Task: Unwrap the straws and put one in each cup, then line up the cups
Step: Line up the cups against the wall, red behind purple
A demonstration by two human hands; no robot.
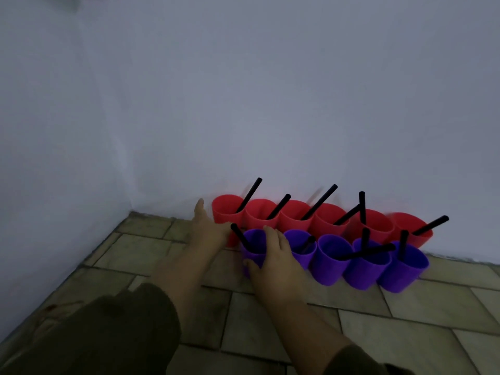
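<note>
Dark olive left sleeve (108,334) is lying at lower left. The left hand (209,228) is reaching forward with fingers straight, holding nothing, and its edge is resting against the left side of the leftmost red cup (226,211).

That cup is heading a back row of six red cups, all standing side by side and touching along the white wall (243,104). Each is holding one black straw.

The right hand (276,255) is gripping the leftmost purple cup (254,251), with fingers curling over the far rim and the thumb wrapping the near wall. This cup's straw (240,236) is leaning left.

Four more purple cups are standing to its right, touching one another just in front of the red row, and each is holding a black straw. The row is ending at the rightmost purple cup (403,269), which is sitting beside the rightmost red cup (414,228). All the cups are standing on the tiled floor (405,334).
</note>
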